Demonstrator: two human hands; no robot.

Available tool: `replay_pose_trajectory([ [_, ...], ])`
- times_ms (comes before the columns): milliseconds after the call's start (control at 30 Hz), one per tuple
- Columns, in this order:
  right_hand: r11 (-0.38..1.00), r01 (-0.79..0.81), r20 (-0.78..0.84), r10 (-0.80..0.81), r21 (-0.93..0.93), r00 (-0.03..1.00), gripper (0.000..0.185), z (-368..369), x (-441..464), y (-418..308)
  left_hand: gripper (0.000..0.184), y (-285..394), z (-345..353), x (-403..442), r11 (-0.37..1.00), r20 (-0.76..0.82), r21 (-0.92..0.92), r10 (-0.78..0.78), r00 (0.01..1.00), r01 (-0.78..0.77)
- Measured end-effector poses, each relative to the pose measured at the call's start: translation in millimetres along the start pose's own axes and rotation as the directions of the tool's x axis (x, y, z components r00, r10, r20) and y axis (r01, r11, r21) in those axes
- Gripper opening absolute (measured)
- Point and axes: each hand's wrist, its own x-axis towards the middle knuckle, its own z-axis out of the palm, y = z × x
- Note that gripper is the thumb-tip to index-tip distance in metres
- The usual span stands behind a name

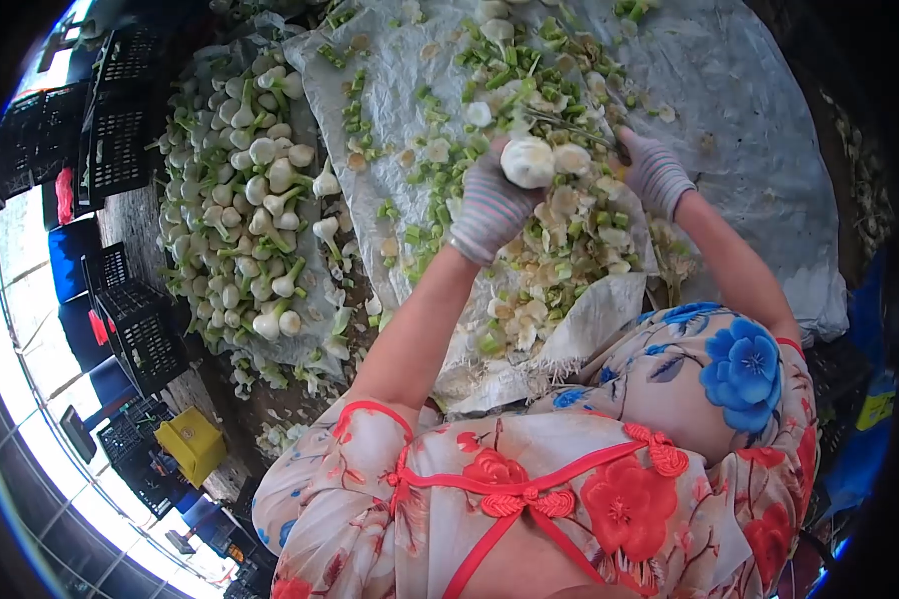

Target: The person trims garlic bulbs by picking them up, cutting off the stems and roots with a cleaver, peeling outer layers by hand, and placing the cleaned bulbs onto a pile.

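Observation:
My left hand (493, 208), in a striped grey glove, is closed round a white garlic bulb (527, 163) whose root side faces up. My right hand (651, 170), gloved the same way, grips the handle of a metal cutting tool (569, 128), seemingly shears. The blades reach left, just above the bulb. Under both hands lie cut green stem pieces (438, 205) and papery peelings (569, 240) on a pale sheet (769, 190).
A large heap of garlic bulbs (240, 200) with short stems lies on the left. Black crates (120, 110) and a yellow container (192, 446) stand at the far left. My patterned clothing fills the bottom.

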Motion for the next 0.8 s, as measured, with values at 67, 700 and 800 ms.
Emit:
replay_pose_trajectory([
  [67,0.281,0.152,0.024,-0.411,-0.947,0.911,0.017,-26,6,9,0.053,-9,-7,8,0.998,0.005,0.017,0.055,0.998,-0.055],
  [700,-0.161,0.625,0.522,-0.724,-0.764,0.452,0.028,44,-16,-39,0.012,-17,9,14,0.266,-0.046,-0.957,-0.531,0.846,0.115],
  [800,-0.173,0.637,0.525,-0.742,-0.751,0.417,0.024,29,2,-32,0.02,-50,4,22,0.14,0.125,-0.967,-0.466,0.876,0.213],
])
